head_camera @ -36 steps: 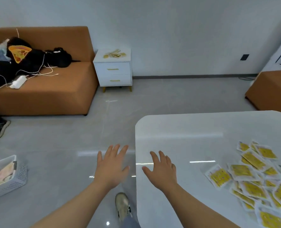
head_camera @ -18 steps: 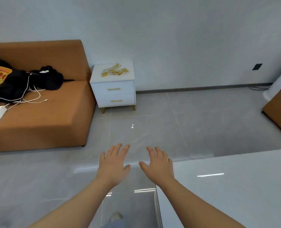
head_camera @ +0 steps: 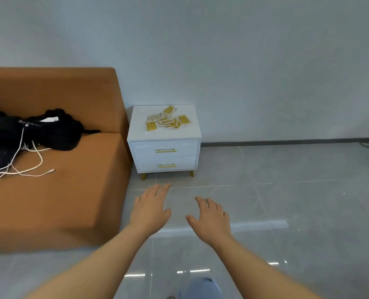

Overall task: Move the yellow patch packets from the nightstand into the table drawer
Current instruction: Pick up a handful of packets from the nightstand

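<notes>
Yellow packets (head_camera: 167,121) in a loose, overlapping heap on top of the white nightstand (head_camera: 140,131), none of them lifted. Nightstand against the wall, just beside the orange sofa (head_camera: 60,201), both drawers closed. Left hand (head_camera: 151,209) and right hand (head_camera: 211,220) out in front over the grey floor (head_camera: 287,201), palms down, fingers straight and apart, holding nothing, well short of the nightstand. Black clothes (head_camera: 56,130) and white cables (head_camera: 41,161) on the sofa seat.
</notes>
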A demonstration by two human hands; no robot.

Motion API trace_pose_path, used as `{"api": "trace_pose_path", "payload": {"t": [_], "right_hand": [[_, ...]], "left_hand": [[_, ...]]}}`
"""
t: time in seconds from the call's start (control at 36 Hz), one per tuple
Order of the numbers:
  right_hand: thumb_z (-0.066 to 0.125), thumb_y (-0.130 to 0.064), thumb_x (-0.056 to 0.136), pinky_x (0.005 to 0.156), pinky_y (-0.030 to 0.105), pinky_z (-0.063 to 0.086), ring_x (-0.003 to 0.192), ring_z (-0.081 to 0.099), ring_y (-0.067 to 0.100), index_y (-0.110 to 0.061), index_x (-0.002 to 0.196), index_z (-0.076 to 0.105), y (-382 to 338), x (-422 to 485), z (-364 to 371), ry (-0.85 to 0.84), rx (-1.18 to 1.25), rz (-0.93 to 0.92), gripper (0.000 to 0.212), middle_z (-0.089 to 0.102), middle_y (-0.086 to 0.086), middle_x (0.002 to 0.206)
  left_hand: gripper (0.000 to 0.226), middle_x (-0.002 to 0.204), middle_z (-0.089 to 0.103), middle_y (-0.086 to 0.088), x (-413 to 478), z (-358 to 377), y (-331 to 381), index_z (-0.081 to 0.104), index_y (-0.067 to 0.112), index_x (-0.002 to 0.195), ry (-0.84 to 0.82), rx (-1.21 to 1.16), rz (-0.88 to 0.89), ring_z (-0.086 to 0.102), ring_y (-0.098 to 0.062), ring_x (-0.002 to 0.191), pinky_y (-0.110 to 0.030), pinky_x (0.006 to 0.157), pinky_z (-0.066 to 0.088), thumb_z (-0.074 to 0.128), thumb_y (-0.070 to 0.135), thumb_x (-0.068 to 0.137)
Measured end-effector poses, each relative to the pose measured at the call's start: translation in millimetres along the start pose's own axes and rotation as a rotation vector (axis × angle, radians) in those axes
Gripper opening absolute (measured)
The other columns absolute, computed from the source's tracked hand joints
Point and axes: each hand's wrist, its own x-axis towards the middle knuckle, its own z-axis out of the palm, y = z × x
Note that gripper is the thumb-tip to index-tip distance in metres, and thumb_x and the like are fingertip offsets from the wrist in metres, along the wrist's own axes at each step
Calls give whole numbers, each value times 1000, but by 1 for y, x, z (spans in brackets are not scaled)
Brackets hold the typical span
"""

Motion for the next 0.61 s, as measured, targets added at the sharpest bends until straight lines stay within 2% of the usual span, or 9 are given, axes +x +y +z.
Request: {"api": "trace_pose_path", "payload": {"t": [0.14, 0.28, 0.44, 0.61], "right_hand": [[38, -46, 94, 112, 38, 18, 142, 16, 24, -26, 148, 16, -35, 92, -25, -34, 8, 18, 61, 16, 3, 156], [39, -46, 93, 111, 38, 21, 140, 22, 25, -26, 148, 17, -69, 207, -63, -18, -3, -38, 62, 22, 2, 154], [36, -48, 95, 111, 40, 21, 140, 23, 26, -26, 148, 16, -108, 328, -118, -34, -61, -76, 61, 19, 4, 155], [36, -46, 95, 110, 40, 21, 140, 22, 25, -26, 148, 16, -146, 420, -146, -84, -75, -77, 60, 19, 4, 155]], "left_hand": [[67, 151, 23, 6, 83, -23, -39, 15, 28, 148, -38, 19, -19, 22, -15, 140, -34, 111, 26, 48, 34, 90], [64, 145, 30, 7, 195, -51, -70, 18, 28, 146, -18, 24, -59, 32, -15, 132, -33, 103, 32, 47, 31, 90], [64, 147, 30, 7, 308, -88, -95, 19, 27, 147, -48, 31, -85, 32, -14, 134, -30, 103, 32, 47, 35, 91], [66, 154, 18, 3, 400, -116, -131, 15, 29, 148, -125, 46, -110, 23, -17, 139, -33, 107, 30, 46, 31, 90]]}}
